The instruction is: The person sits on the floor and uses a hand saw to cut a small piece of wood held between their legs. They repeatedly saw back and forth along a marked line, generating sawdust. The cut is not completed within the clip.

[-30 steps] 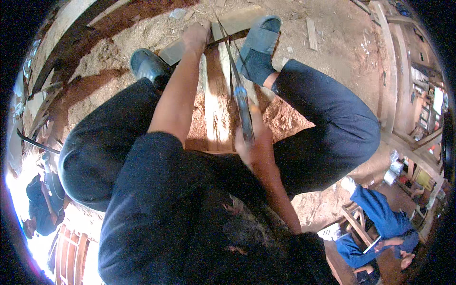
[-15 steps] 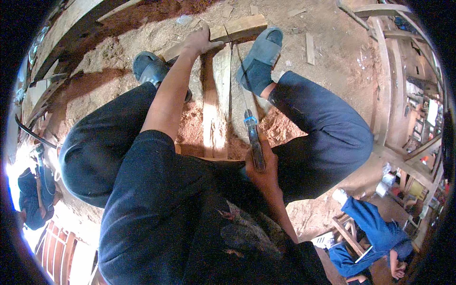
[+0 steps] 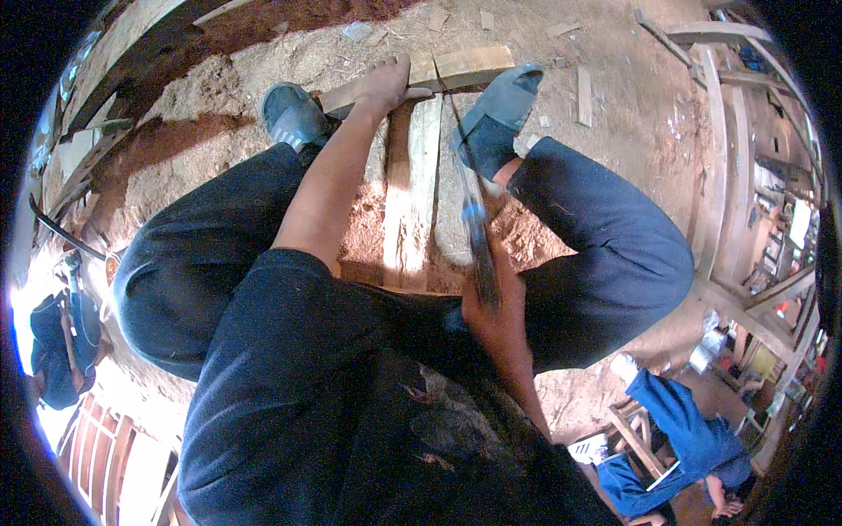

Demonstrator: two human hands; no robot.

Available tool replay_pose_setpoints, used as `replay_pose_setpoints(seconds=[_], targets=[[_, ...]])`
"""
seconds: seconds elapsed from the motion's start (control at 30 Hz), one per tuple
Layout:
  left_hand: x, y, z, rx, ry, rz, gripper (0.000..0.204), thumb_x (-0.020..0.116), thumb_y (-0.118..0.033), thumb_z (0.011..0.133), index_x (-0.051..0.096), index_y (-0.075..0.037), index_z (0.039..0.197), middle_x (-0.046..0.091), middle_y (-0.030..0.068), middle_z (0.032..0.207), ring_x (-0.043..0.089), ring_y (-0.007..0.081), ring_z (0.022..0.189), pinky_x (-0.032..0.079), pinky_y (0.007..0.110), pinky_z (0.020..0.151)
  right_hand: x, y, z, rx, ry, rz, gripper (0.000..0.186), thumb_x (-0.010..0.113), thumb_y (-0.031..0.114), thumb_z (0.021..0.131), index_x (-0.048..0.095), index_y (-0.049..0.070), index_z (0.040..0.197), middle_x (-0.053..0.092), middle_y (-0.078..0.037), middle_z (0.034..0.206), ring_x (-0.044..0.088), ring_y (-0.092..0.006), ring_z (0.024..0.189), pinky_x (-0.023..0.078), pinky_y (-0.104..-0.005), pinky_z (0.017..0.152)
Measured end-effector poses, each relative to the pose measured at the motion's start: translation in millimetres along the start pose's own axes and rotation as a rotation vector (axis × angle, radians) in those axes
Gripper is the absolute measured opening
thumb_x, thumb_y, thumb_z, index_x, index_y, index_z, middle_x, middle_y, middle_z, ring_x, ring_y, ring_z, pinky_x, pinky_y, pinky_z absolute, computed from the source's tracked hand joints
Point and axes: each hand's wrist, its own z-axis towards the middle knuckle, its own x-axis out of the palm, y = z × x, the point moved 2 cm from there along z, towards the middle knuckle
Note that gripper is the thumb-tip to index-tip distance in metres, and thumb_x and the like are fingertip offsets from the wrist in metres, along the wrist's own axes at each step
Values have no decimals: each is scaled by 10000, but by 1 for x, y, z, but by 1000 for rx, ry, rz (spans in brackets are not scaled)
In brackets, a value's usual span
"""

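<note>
A short plank (image 3: 474, 63) lies crosswise on the ground between my feet, over lengthwise boards (image 3: 410, 180). My left hand (image 3: 384, 83) presses on it and grips it, fingers over its far edge and thumb toward the saw. In my right hand (image 3: 497, 302), near my lap, is the dark handle of a handsaw (image 3: 478, 230) with a blue band at its blade end. The narrow blade runs away from me and crosses the plank just right of my left thumb. Motion blurs the handle. How deep the blade sits in the wood I cannot tell.
My sandalled left foot (image 3: 294, 114) and right foot (image 3: 498, 110) flank the boards, the right one close to the blade. Wood scraps (image 3: 585, 96) lie on the dirt floor. Timber frames (image 3: 715, 149) stand at right. A person in blue (image 3: 680, 421) is at lower right.
My right hand has pushed the saw a little forward, away from me. The left hand keeps its hold on the plank. The whole view has shifted slightly.
</note>
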Motion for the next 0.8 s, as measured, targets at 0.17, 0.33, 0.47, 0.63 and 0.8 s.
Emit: replay_pose_setpoints(seconds=[0.17, 0.33, 0.47, 0.63, 0.8], targets=[[1, 2, 5, -45, 40, -36, 930, 635, -740, 662, 462, 11, 1183, 590, 268, 1133, 589, 432, 1071, 489, 503, 893, 2, 2, -7, 91, -3, 44, 542, 561, 36, 840, 433, 8, 1366, 644, -223, 1069, 653, -300, 973, 508, -365, 820], [2, 2, 6, -40, 22, 2, 920, 669, -696, 678, 435, 20, 1204, 586, 260, 1154, 587, 426, 1082, 483, 498, 907, 10, -7, -6, -90, -110, -24, 538, 565, -1, 825, 452, 29, 1351, 644, -208, 974, 644, -301, 802, 511, -356, 719], [5, 3, 9, -16, 31, 6, 860, 695, -631, 712, 429, 24, 1202, 590, 252, 1156, 573, 426, 1105, 487, 481, 906, 7, -10, -14, -173, -150, -19, 512, 574, -1, 821, 468, 6, 1322, 626, -184, 883, 597, -268, 695, 501, -326, 674], [5, 6, 7, -20, 37, -52, 902, 660, -697, 689, 436, 6, 1207, 593, 258, 1142, 576, 425, 1089, 488, 486, 911, 9, -15, -1, -129, -83, -36, 582, 562, 5, 839, 402, 13, 1399, 655, -166, 959, 640, -244, 813, 512, -300, 764], [2, 2, 3, -31, -28, 12, 929, 655, -725, 667, 450, 9, 1199, 593, 255, 1149, 579, 411, 1091, 488, 480, 917, 0, -6, -17, 71, -1, 91, 577, 550, 2, 847, 391, 8, 1402, 640, -156, 1004, 625, -220, 848, 497, -306, 786]])
